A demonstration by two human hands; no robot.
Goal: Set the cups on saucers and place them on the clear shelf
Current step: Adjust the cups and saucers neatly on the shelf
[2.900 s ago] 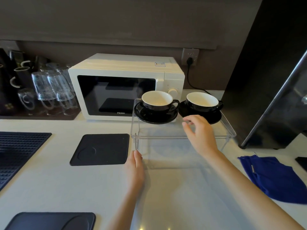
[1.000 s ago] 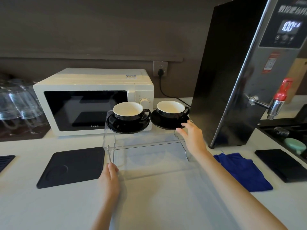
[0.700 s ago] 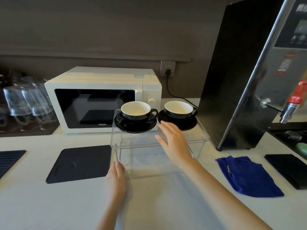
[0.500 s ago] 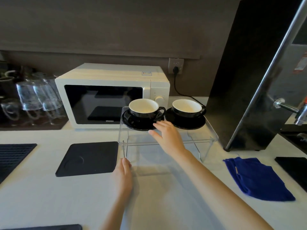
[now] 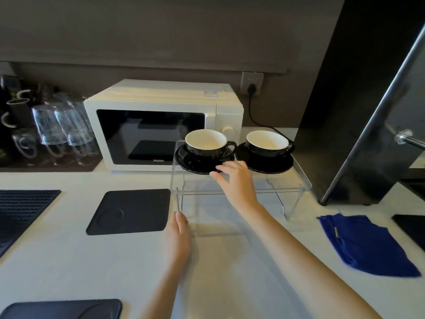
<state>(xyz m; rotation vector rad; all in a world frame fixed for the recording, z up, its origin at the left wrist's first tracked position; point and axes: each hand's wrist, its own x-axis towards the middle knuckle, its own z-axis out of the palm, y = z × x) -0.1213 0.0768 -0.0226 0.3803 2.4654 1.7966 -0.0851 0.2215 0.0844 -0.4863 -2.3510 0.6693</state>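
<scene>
Two black cups with white insides stand on black saucers on top of the clear shelf point(image 5: 299, 184). The left cup point(image 5: 207, 143) sits on the left saucer point(image 5: 193, 161); the right cup point(image 5: 268, 143) sits on the right saucer point(image 5: 271, 163). My right hand point(image 5: 234, 180) reaches over the shelf, fingers spread, fingertips touching the front rim of the left saucer. My left hand point(image 5: 180, 236) lies flat on the counter, its fingertips at the foot of the shelf's front left leg.
A white microwave point(image 5: 161, 125) stands right behind the shelf. Glasses point(image 5: 62, 127) sit far left, a black mat point(image 5: 131, 211) lies left of the shelf, a blue cloth point(image 5: 365, 242) lies right. A tall dark water boiler point(image 5: 358, 111) stands at right.
My right hand moved from the right saucer's side leftward across the shelf to the left saucer's front rim. The left hand stayed at the shelf leg. The view panned left.
</scene>
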